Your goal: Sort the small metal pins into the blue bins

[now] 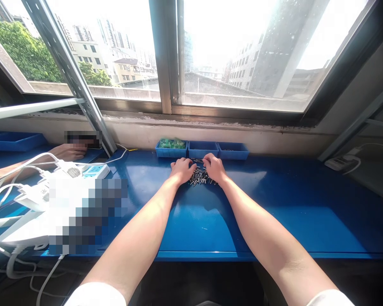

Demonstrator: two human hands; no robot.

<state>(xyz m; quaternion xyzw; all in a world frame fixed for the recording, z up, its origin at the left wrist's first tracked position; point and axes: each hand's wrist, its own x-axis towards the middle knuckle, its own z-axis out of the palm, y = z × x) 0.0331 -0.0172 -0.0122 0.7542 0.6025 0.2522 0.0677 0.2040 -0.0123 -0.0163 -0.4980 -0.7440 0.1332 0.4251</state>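
A loose pile of small metal pin- or screw-like pieces (198, 176) lies on the blue tabletop (204, 229). At its left edge is my left hand (181, 170), fingers curled down and thumb toward the pieces. My right hand (214, 168) is at the right edge, thumb and fingers drawn together in a pinch. A few more thin metal pieces (196, 160) lie between my fingertips. Whatever either hand grips is too small to make out. Just behind the hands stand three joined blue bins: the left bin (171, 153) holds green items, beside a middle bin (203, 148) and a right bin (232, 151).
On the left are a white power strip (97, 171) with plugs and cables, and a partly blurred white object (70, 193). Another person's hand (72, 151) rests farther left near a metal post (97, 119). A socket (340, 161) sits at the right wall, below windows.
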